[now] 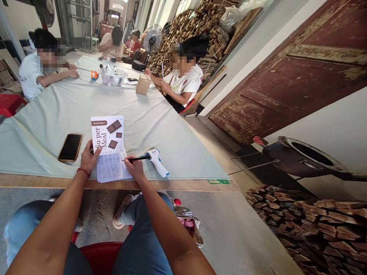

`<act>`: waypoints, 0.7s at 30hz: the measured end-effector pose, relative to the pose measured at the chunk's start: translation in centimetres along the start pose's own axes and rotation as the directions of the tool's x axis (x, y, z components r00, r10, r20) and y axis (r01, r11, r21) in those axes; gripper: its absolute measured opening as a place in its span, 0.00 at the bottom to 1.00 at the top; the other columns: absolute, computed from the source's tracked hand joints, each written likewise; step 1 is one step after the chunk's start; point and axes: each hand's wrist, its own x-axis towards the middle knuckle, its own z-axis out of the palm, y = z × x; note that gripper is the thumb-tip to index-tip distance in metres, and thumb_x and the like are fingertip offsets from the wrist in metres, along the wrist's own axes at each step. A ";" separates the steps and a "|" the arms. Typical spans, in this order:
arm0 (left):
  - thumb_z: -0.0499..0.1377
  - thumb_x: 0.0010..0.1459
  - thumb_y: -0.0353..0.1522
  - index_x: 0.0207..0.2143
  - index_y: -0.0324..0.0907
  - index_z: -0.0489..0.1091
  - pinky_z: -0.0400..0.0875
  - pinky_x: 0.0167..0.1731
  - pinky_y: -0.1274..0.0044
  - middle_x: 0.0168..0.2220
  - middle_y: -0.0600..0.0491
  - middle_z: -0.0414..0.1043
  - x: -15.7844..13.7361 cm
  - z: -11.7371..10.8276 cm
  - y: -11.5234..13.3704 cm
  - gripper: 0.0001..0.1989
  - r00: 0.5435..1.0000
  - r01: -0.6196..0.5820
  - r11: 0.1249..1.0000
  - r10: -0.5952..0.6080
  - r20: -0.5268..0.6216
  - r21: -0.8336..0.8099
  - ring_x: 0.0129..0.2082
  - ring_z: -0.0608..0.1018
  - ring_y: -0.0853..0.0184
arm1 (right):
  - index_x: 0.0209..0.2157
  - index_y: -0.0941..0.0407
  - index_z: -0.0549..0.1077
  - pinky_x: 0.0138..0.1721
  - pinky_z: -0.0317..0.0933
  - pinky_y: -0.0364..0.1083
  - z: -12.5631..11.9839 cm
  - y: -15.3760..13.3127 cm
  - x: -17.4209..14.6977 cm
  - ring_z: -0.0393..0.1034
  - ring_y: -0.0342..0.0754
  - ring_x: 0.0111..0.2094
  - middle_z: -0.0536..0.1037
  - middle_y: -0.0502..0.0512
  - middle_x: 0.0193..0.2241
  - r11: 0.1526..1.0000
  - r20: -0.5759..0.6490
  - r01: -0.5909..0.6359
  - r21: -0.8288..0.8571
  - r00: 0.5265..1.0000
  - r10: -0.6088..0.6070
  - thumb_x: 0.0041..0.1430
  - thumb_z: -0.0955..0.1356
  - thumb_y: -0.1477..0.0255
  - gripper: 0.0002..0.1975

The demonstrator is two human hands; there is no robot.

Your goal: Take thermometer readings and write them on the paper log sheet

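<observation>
My left hand [89, 156] grips the lower left edge of a flat white NutriMotion package [116, 143] printed "Su-per Meal" with brown squares; the thumb lies on its front. Below the package, partly covered by it, are sheets of paper [110, 168] filled with handwriting. In my right hand [134, 166] is a black pen [142, 157], its tip end at the right edge of the paper. A white and blue infrared thermometer [157, 162] lies just right of the pen. To the left of my left hand rests a phone [70, 147] with a dark screen.
Farther up the cloth-covered table [77, 99] stand a clear basket of bottles [113, 78], an orange tape roll [94, 75] and a cardboard box [143, 84]. Several people sit around the table. Stacked firewood [323, 229] and a large pot [298, 156] are on the right.
</observation>
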 end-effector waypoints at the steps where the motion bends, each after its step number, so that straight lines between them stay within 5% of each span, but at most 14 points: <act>1: 0.64 0.53 0.47 0.56 0.41 0.67 0.72 0.53 0.64 0.51 0.44 0.75 0.0 0.0 0.0 0.32 1.000 0.002 1.000 -0.002 -0.001 -0.005 0.50 0.77 0.56 | 0.24 0.53 0.71 0.29 0.62 0.46 0.0 0.1 0.0 0.68 0.48 0.25 0.73 0.48 0.19 1.000 0.002 0.000 -0.009 1.000 0.000 0.44 0.65 0.62 0.09; 21: 0.62 0.54 0.49 0.56 0.40 0.65 0.71 0.52 0.63 0.51 0.43 0.75 -0.1 0.0 0.8 0.32 1.000 0.019 0.998 -0.020 0.007 0.052 0.49 0.78 0.56 | 0.25 0.53 0.73 0.29 0.63 0.45 0.3 1.7 0.3 0.70 0.48 0.25 0.76 0.48 0.20 0.995 -0.008 0.049 -0.088 0.999 -0.050 0.47 0.65 0.63 0.09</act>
